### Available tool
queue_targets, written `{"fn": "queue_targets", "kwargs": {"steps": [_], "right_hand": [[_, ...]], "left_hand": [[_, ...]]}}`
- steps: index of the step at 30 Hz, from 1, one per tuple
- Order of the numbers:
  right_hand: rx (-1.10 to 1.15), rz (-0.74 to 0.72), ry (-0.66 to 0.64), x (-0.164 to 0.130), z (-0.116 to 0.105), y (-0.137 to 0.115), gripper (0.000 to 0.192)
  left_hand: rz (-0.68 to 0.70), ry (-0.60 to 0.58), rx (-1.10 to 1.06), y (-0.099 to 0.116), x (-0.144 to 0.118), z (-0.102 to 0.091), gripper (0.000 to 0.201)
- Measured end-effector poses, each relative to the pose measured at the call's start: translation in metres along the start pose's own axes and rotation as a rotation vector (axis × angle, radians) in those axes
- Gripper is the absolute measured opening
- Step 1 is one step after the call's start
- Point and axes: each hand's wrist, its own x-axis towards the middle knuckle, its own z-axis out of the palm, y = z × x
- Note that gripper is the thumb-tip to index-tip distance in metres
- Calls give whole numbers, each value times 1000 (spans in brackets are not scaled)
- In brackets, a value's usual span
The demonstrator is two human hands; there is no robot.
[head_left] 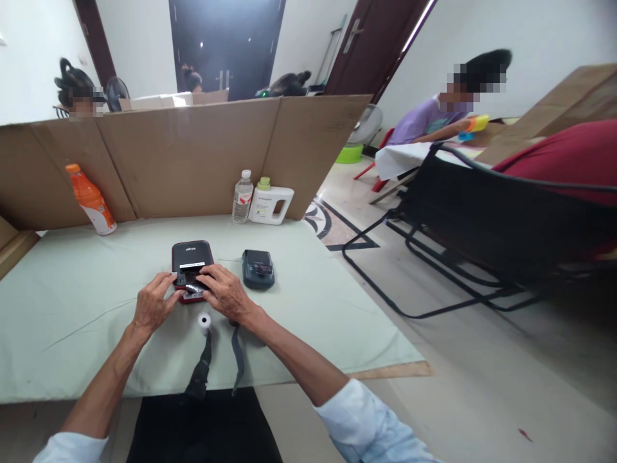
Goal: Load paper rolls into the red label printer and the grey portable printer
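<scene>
Head view, hands [193, 299] on printer [191, 267], seemingly lengthwise away.

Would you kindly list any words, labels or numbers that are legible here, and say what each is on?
None can be read with certainty.
Red and black printer under both hands: small pale lettering on its lid, too blurred.
White jug: label print too small.
Water bottle: label unreadable.
Orange bottle: no legible text.
Dark device: none visible.

A pale green cloth [87, 302] covers the bench [385, 371]. On it lie two small printers [191, 260] [258, 268], a paper roll [205, 321], and, along the far edge, three bottles [91, 200] [242, 196] [270, 204].
</scene>
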Motion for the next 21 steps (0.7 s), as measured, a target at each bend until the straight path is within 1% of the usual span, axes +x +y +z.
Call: {"fn": "queue_targets", "kwargs": {"steps": [5,12,17,21], "right_hand": [[-5,-14,8,-1,1,0,30],[-3,-4,1,-1,0,-1,31],[1,-5,9,0,-1,-1,33],[-7,-5,10,1,-1,-1,34]], "left_hand": [[37,-18,59,4,2,-3,30],[31,-53,83,12,7,-9,23],[44,-61,3,10,10,-14,28],[-13,-107,-110,4,20,-21,28]]}}
